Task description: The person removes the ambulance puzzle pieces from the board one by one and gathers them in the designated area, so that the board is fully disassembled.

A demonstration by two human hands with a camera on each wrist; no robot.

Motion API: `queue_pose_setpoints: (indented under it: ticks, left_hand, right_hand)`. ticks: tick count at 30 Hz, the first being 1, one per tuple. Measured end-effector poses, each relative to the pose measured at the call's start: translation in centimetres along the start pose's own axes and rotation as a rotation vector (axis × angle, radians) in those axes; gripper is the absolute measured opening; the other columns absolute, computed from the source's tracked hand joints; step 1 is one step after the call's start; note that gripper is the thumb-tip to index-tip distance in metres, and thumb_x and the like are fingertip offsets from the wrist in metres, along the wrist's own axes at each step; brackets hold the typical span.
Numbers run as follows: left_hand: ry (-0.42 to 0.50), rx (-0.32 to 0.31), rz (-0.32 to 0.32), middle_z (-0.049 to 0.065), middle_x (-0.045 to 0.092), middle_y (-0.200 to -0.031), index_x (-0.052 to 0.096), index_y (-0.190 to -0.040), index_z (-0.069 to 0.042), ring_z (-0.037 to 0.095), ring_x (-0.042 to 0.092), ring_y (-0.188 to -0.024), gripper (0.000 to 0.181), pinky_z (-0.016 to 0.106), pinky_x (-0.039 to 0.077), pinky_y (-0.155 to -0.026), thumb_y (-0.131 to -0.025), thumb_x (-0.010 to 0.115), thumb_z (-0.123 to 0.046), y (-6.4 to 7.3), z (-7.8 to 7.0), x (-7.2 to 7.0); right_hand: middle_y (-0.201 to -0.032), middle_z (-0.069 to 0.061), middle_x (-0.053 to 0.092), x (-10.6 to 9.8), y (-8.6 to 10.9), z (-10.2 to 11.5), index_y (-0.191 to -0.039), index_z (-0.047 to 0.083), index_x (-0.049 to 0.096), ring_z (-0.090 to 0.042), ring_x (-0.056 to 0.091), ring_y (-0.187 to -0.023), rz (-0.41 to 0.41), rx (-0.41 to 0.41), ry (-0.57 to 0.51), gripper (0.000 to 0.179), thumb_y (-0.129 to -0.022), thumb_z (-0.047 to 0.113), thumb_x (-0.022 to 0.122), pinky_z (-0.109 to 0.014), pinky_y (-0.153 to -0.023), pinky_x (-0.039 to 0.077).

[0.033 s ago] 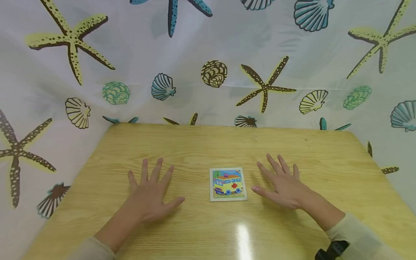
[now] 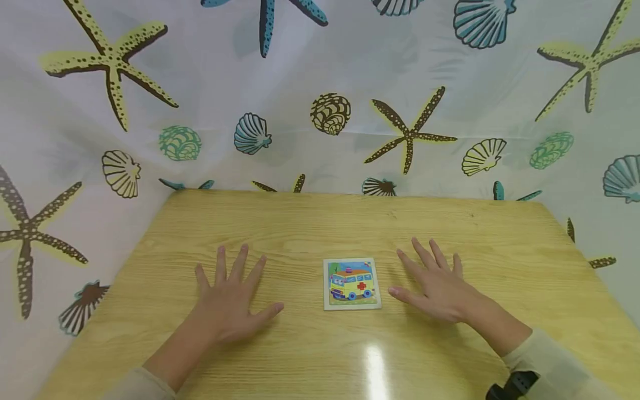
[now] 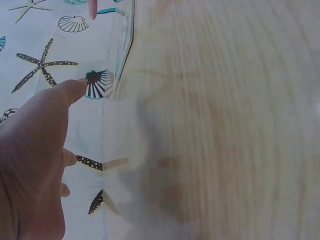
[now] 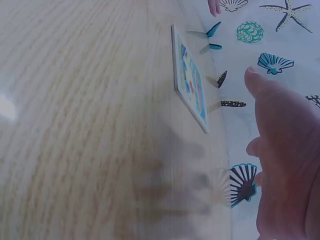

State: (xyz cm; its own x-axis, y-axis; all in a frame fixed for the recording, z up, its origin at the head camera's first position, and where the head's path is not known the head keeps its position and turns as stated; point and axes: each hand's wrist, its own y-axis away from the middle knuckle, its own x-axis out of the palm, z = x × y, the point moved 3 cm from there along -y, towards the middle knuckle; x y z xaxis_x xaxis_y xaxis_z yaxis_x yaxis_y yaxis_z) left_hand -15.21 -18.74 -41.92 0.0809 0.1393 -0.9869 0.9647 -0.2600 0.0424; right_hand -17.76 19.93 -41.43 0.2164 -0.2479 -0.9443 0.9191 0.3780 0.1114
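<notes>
A square picture puzzle [image 2: 352, 284] with a white frame lies flat on the wooden table, showing a yellow van with a red cross. To its left, my left hand [image 2: 227, 305] is spread over the table, palm down, and holds nothing. On the other side my right hand [image 2: 440, 286] is spread too, its thumb tip close to the puzzle's right edge. In the right wrist view the puzzle [image 4: 190, 80] appears edge-on beyond the right hand [image 4: 285, 150]. The left wrist view shows the left hand [image 3: 35, 155] with the puzzle's edge further off.
The wooden table [image 2: 280, 222] has a glossy light reflection near its front. A white cloth [image 2: 300, 72] printed with starfish and shells hangs behind the table and along its sides. A black band [image 2: 515, 384] sits at the right sleeve.
</notes>
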Motion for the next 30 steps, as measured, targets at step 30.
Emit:
queue_pose_setpoints:
  ticks: [30]
  left_hand:
    - [0.205,0.072,-0.101,0.019,0.031,-0.16,0.044,-0.151,-0.014,0.048,0.023,-0.147,0.072,0.074,0.023,-0.104,-0.096,0.056,-0.057,-1.2,-4.1,1.5]
  right_hand:
    - [-0.166,-0.011,0.021,1.5,-1.2,1.3,-0.159,0.027,0.029,-0.045,0.017,-0.151,-0.027,-0.129,-0.006,0.08,-0.094,0.069,0.047,-0.079,-0.108,0.014]
